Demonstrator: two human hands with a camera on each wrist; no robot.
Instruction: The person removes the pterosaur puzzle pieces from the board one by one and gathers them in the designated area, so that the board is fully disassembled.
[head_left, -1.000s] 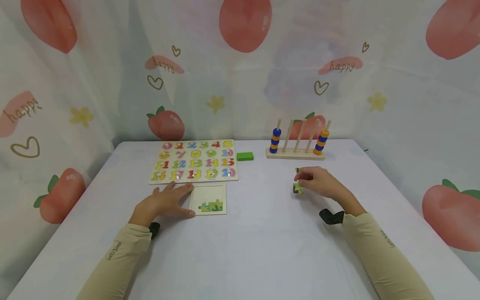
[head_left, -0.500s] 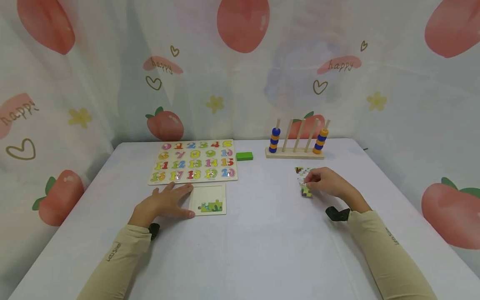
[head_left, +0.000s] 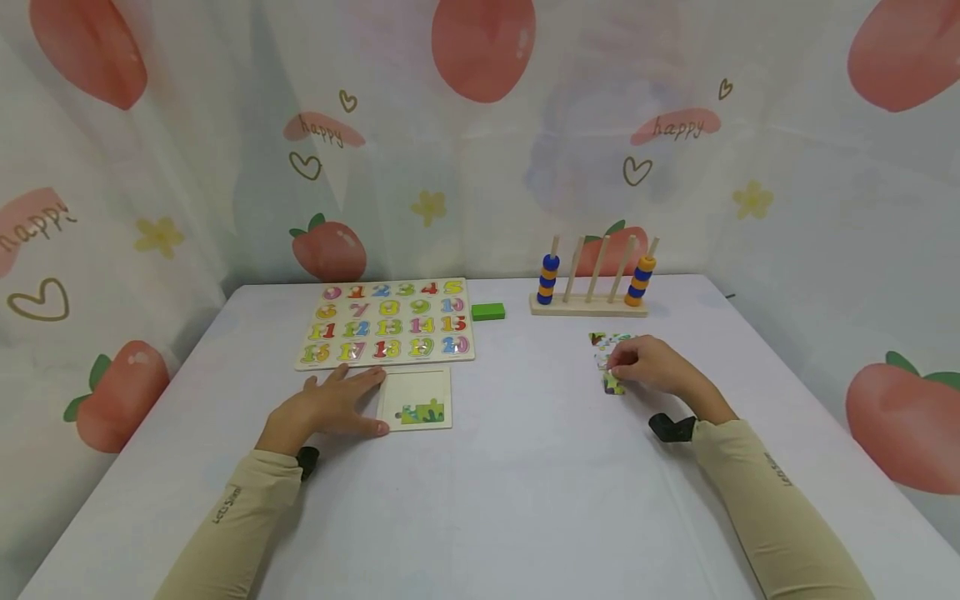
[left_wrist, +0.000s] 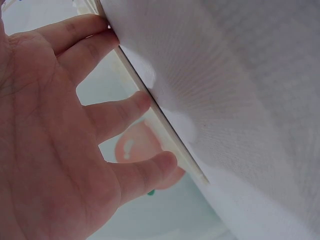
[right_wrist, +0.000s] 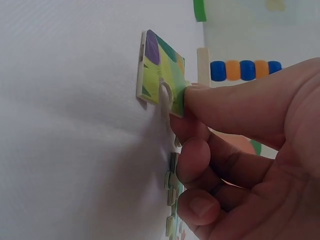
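Note:
My left hand (head_left: 327, 406) lies with fingers spread, a fingertip and the thumb touching the left edge of a small square puzzle tray (head_left: 414, 385). A few joined green jigsaw pieces (head_left: 422, 412) sit at the bottom of the tray. In the left wrist view the straight fingers of the left hand (left_wrist: 55, 120) show close up. At the right, my right hand (head_left: 651, 367) pinches a green and yellow jigsaw piece (right_wrist: 162, 72) with a purple patch, between thumb and index finger. Other jigsaw pieces (head_left: 602, 344) lie just beyond, partly hidden by the hand.
A number puzzle board (head_left: 388, 323) lies behind the small tray, and a green block (head_left: 488, 312) is beside it. Toward the back right stands a wooden peg rack (head_left: 588, 307) with blue and orange beads on its two end pegs. A printed curtain hangs behind the white table (head_left: 495, 500).
My right hand has shifted slightly right and nearer with the jigsaw piece, uncovering more of the pieces beyond, and has hardly moved since. My left hand stays in place.

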